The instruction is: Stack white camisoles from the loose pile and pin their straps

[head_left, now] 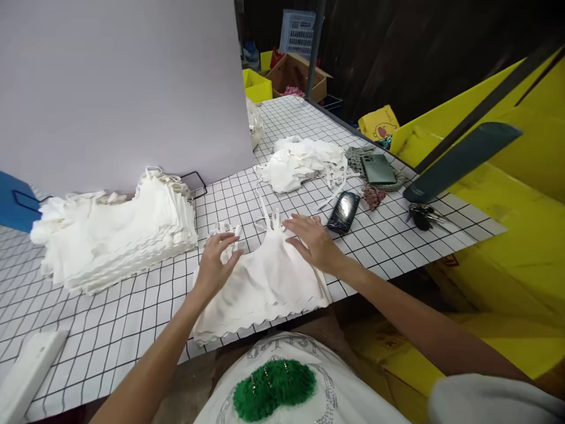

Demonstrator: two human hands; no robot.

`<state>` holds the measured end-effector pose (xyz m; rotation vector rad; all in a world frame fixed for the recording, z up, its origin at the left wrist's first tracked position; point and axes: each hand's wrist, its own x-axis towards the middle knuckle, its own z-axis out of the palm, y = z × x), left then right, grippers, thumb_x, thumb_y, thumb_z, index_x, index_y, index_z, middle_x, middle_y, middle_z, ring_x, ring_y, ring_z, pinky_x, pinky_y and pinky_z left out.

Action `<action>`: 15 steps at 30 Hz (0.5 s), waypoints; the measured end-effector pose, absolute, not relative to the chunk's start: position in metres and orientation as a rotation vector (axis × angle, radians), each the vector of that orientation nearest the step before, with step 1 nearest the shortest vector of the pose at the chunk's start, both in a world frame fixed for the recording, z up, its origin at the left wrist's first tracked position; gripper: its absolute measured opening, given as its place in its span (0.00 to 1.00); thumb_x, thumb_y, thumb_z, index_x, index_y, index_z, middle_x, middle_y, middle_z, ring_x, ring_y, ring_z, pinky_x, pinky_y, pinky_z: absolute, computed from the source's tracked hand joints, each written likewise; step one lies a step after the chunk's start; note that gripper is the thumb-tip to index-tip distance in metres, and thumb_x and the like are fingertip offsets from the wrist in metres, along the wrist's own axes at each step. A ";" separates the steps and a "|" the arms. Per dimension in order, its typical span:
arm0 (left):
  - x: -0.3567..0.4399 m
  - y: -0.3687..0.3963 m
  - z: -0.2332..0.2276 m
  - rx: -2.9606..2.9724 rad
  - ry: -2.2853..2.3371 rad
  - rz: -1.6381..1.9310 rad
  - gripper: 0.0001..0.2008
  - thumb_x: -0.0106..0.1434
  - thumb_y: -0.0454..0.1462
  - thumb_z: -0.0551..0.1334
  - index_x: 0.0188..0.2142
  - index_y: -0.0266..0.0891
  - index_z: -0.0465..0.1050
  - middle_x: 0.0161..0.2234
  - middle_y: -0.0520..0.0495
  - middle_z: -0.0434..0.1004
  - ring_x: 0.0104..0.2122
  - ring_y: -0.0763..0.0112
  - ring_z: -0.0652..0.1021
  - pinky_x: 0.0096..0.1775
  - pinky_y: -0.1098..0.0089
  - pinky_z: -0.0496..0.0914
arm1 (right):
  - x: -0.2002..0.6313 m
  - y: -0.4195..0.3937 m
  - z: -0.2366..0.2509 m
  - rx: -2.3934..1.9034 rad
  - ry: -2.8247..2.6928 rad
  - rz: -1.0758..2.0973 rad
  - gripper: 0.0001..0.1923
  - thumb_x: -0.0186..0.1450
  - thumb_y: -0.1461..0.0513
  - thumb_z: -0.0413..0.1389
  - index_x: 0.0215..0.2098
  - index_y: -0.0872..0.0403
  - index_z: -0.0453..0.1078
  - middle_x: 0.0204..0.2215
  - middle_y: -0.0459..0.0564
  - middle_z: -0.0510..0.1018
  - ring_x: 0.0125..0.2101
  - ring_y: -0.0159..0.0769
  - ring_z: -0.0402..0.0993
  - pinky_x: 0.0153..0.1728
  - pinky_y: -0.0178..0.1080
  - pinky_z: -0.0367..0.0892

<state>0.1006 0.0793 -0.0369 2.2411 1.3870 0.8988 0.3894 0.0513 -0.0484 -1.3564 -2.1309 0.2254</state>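
Observation:
A white camisole top [269, 277] with thin straps and a wavy hem lies at the table's front edge, seemingly on other layers of white cloth. My left hand [216, 265] is over its left upper corner, thumb and fingers apart, beside a strap loop [237, 232]. Whether the fingertips touch the strap I cannot tell. On the right upper part of the top, my right hand [315, 242] rests with its fingers stretched out, close to the other straps [274, 221]. To the left stands a thick stack of similar white tops [128, 229].
A loose heap of white garments [304, 162] lies farther back. Right of my right hand are a dark wrapped pack [343, 212], a green phone [378, 169] and keys [424, 217]. A grey panel [128, 88] rises behind the stack. Yellow boxes [507, 218] fill the right side.

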 end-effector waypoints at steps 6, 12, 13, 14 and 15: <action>0.179 0.173 -0.024 1.879 1.547 0.643 0.08 0.61 0.41 0.64 0.30 0.38 0.79 0.37 0.42 0.81 0.37 0.62 0.79 0.41 0.64 0.71 | 0.382 0.129 -0.043 -1.332 -1.863 0.417 0.08 0.67 0.67 0.55 0.37 0.55 0.78 0.35 0.53 0.82 0.41 0.42 0.73 0.47 0.47 0.68; 0.220 0.221 -0.038 1.783 1.695 0.522 0.17 0.46 0.39 0.75 0.16 0.39 0.67 0.23 0.44 0.76 0.31 0.60 0.77 0.36 0.63 0.68 | 0.380 0.136 -0.040 -1.310 -1.797 0.569 0.08 0.65 0.68 0.56 0.36 0.56 0.78 0.33 0.51 0.79 0.35 0.36 0.73 0.40 0.39 0.67; 0.223 0.223 -0.039 1.762 1.693 0.520 0.16 0.45 0.38 0.75 0.16 0.39 0.67 0.21 0.45 0.75 0.29 0.61 0.76 0.35 0.64 0.67 | 0.382 0.134 -0.040 -1.320 -1.753 0.614 0.08 0.64 0.67 0.56 0.35 0.55 0.78 0.33 0.51 0.79 0.35 0.35 0.73 0.40 0.38 0.67; 0.224 0.223 -0.039 1.743 1.679 0.531 0.15 0.45 0.37 0.74 0.16 0.39 0.68 0.21 0.47 0.74 0.28 0.64 0.75 0.33 0.65 0.67 | 0.385 0.132 -0.039 -1.337 -1.693 0.681 0.07 0.64 0.67 0.57 0.35 0.55 0.78 0.33 0.50 0.80 0.34 0.35 0.73 0.39 0.38 0.67; 0.223 0.221 -0.039 1.730 1.653 0.556 0.14 0.45 0.37 0.73 0.17 0.38 0.69 0.20 0.48 0.73 0.26 0.66 0.74 0.32 0.66 0.67 | 0.388 0.131 -0.039 -1.351 -1.606 0.781 0.06 0.63 0.66 0.57 0.34 0.55 0.78 0.33 0.50 0.80 0.34 0.35 0.73 0.39 0.38 0.67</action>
